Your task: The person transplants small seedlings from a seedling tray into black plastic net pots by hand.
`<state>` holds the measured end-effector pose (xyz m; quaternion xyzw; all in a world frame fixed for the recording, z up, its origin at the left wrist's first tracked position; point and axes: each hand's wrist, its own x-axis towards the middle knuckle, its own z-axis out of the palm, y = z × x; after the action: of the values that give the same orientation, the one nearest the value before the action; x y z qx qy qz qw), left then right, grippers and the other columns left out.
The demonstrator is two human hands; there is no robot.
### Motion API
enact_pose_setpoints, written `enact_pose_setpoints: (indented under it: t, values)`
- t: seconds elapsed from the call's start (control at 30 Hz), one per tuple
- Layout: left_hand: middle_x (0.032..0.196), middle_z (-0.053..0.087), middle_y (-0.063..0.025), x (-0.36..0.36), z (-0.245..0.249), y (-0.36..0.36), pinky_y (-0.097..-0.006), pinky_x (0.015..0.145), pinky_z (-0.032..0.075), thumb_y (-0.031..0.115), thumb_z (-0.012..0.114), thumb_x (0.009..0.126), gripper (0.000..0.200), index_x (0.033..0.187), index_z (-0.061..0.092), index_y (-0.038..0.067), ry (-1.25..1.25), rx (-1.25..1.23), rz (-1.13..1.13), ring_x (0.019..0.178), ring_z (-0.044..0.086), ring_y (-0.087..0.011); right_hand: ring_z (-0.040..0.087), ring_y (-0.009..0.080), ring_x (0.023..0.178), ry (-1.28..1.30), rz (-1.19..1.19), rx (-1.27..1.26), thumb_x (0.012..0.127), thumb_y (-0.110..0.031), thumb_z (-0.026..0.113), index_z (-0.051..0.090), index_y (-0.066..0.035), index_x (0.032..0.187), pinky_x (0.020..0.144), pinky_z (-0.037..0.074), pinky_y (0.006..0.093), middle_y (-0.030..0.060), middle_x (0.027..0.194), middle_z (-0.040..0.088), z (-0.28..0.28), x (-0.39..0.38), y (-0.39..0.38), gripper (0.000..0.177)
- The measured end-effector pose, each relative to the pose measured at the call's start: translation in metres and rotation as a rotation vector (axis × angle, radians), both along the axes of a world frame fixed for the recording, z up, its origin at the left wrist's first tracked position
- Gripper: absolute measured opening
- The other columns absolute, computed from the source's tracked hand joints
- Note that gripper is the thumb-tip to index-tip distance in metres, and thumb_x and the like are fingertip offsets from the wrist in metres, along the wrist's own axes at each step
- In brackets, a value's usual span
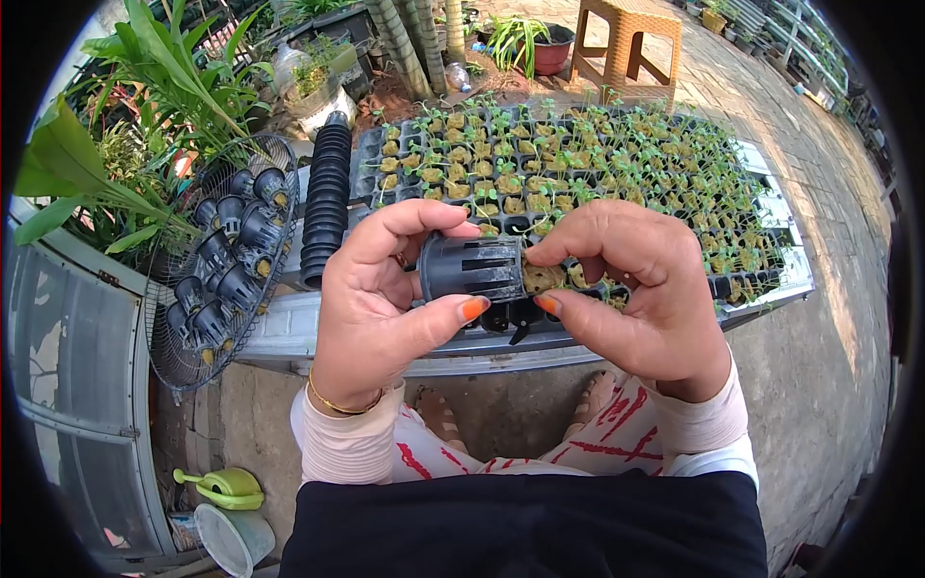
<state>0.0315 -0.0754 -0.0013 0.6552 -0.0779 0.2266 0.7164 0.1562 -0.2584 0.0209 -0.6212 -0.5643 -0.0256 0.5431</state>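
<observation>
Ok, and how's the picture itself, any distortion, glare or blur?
Head view: strong fisheye curve, black corners around the rounded image; head view: sunlight streaks the paving at right; head view: the black net cup, left hand and right hand look fairly sharp, though the cup's pale streaks could be glare or residue.

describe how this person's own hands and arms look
The left hand has an orange-painted thumbnail and a thin, gold-coloured bracelet; the right hand has an orange-painted thumbnail too. Wrinkled, pale pink fabric sleeves reach towards both wrists.
</observation>
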Motion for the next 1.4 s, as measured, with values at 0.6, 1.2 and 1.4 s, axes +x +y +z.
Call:
enact_pose_setpoints:
  t: [0.6, 1.2, 1.4]
  values:
    - [0.114, 0.055, -0.0129, 0.003, -0.002, 0.004, -0.0303, 0.09, 0.051, -0.005, 0.074, 0.072, 0.057, 0.123, 0.048, -0.003, 0.028, -0.023, 0.019, 0.108, 0.056, -0.0172, 0.062, 0.0207, 0.072, -0.107, -0.021, 0.004, 0.066, 0.004, 0.065, 0.067, -0.001, 0.088, 0.061, 0.047, 0.0285, 0.0096, 0.08, 0.065, -0.004, 0.002, 0.003, 0.022]
    - [0.118, 0.054, -0.0116, 0.005, -0.003, 0.0, -0.0323, 0.093, 0.049, -0.003, 0.074, 0.071, 0.062, 0.126, 0.046, 0.0, 0.034, 0.08, 0.104, 0.111, 0.054, -0.0179, 0.063, 0.0247, 0.071, 0.036, -0.036, -0.049, 0.067, 0.005, 0.067, 0.066, -0.001, 0.091, 0.059, 0.048, 0.0323, 0.0109, 0.079, 0.065, -0.001, -0.002, 0.003, 0.025]
    - [0.125, 0.049, -0.0128, 0.006, -0.002, 0.0, -0.0331, 0.095, 0.048, -0.001, 0.08, 0.069, 0.074, 0.131, 0.04, 0.0, -0.084, 0.05, 0.101, 0.112, 0.053, -0.0185, 0.062, 0.0157, 0.072, 0.194, -0.093, -0.035, 0.068, 0.002, 0.07, 0.065, -0.003, 0.104, 0.056, 0.045, 0.0254, 0.0081, 0.086, 0.067, -0.004, -0.013, 0.001, 0.037]
